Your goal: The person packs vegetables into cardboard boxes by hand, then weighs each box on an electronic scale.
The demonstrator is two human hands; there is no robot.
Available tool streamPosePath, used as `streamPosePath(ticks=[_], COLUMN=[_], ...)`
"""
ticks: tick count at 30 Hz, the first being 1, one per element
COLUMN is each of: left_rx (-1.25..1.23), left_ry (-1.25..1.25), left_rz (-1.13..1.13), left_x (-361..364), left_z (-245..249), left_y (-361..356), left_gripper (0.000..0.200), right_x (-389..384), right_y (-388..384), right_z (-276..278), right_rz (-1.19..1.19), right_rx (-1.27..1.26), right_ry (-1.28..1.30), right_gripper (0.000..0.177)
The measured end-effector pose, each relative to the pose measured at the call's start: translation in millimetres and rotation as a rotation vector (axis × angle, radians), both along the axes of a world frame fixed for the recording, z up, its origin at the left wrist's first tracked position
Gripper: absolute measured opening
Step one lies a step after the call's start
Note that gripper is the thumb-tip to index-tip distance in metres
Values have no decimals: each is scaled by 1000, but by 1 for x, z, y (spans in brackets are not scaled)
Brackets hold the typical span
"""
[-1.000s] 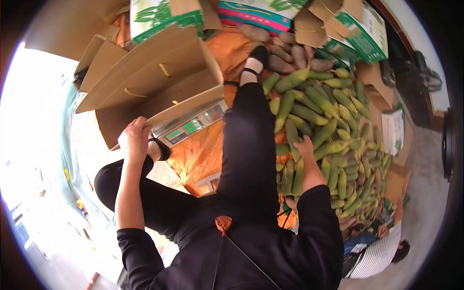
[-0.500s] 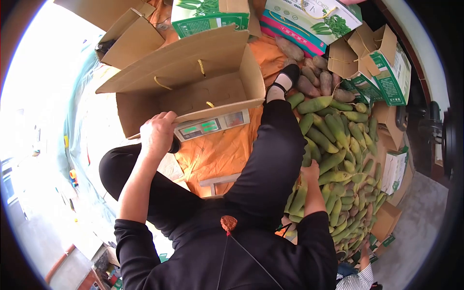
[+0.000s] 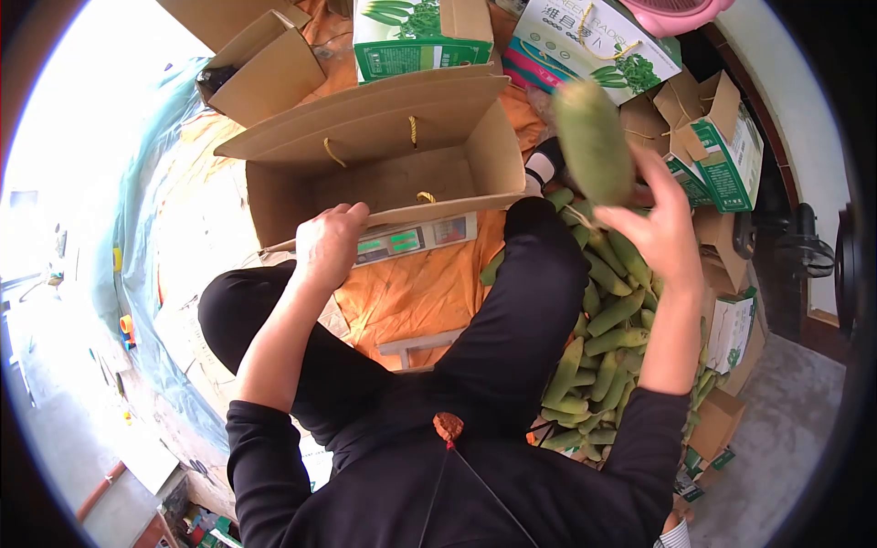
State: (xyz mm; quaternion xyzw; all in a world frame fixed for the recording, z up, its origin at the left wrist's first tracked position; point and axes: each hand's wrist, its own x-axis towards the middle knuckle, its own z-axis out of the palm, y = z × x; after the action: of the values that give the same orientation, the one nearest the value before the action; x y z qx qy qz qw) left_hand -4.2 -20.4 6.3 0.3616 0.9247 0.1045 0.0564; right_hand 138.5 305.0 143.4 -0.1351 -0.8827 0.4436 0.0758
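Long green radish [image 3: 594,142] clamped aloft in right hand [image 3: 662,228], front flap of open brown cardboard box [image 3: 393,183] gripped by closed left hand [image 3: 331,245], green radish pile [image 3: 607,320] heaped at right edge of orange sheet [image 3: 411,292]

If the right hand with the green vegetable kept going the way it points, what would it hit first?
Probably the printed green-and-white carton beyond the green vegetable that the right hand holds up; depth is unclear, so it might pass above it.
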Motion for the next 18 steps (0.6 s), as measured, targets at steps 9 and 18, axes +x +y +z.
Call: streamPosePath(ticks=[9,18], left_rx=[4,42], left_ry=[-34,-53], left_rz=[-24,-26], left_x=[1,-3], left_z=[-6,-3], left_y=[-5,-4], left_gripper=[9,8], right_x=[-173,-199], right_y=[-136,-187], right_z=[-92,-186], right_rz=[571,726], right_rx=[618,518], right_ry=[-315,-717], right_gripper=[33,43])
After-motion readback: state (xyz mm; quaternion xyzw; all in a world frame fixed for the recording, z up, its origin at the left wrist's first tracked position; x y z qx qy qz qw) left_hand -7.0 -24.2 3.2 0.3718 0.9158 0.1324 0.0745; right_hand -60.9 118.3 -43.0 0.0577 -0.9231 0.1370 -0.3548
